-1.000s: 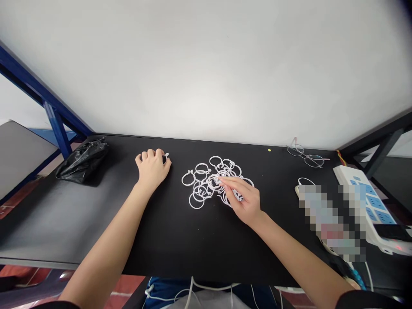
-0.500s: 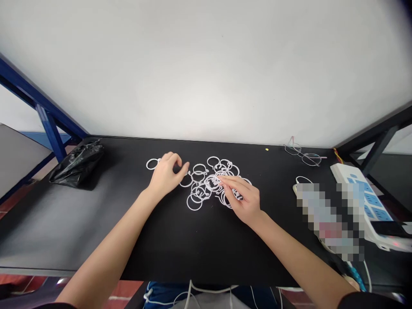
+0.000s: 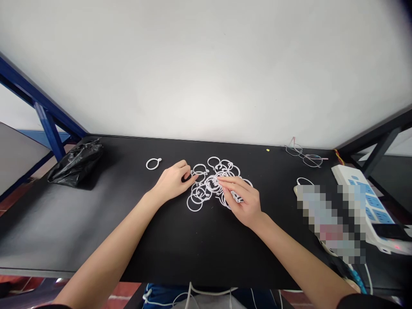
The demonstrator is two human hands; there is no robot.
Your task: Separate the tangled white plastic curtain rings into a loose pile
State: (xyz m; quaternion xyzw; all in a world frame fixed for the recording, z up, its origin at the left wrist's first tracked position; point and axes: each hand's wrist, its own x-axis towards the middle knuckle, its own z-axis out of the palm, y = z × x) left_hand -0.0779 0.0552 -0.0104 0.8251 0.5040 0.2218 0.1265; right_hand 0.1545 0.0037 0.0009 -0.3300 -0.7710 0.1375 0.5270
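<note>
Several thin white plastic rings with small clasp ends lie in a loose, overlapping heap; one ring (image 3: 194,210) is at its near edge. My left hand (image 3: 174,180) is at the left side of the heap, thumb stretched toward the rings and fingers bent, a gap between them. Nothing shows in its grasp. My right hand (image 3: 243,199) reaches over the heap from the right, its fingertips pinched on a white ring (image 3: 210,183). Fingers cover part of the rings beneath. One separate closed ring (image 3: 152,164) lies to the left, beyond my left hand.
A black plastic bag (image 3: 77,165) sits at the far left of the black table (image 3: 206,253). Eyeglasses (image 3: 302,154) lie at the back right. A white power strip (image 3: 363,197) with cables and a pixelated object (image 3: 328,223) occupy the right side.
My left hand has moved right and slightly nearer, away from the separate ring and up to the heap. My right hand stays almost in place.
</note>
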